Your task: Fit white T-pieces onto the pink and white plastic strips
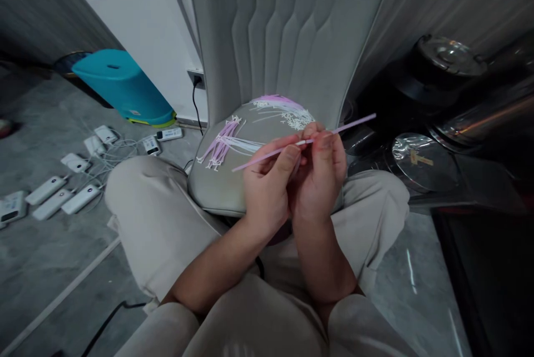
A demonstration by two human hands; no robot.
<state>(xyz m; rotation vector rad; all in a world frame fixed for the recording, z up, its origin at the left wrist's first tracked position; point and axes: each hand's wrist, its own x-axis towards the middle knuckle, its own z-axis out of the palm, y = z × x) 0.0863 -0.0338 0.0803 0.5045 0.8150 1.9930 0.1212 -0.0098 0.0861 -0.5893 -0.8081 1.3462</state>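
Observation:
My left hand (267, 182) and my right hand (319, 170) are raised together over the grey chair seat (217, 184), fingers pinched on one thin pink strip (354, 123) that runs from lower left to upper right. A short white piece sits on the strip between my fingertips. On the seat lies a bundle of pink and white strips (221, 143), and a second heap of strips (283, 109) rests near the chair back.
Several white power banks with cables (62, 184) lie on the grey floor at left, near a teal overturned bin (120, 84). A wall socket (196, 78) has a black plug. Metal pots and a glass lid (421, 162) stand at right.

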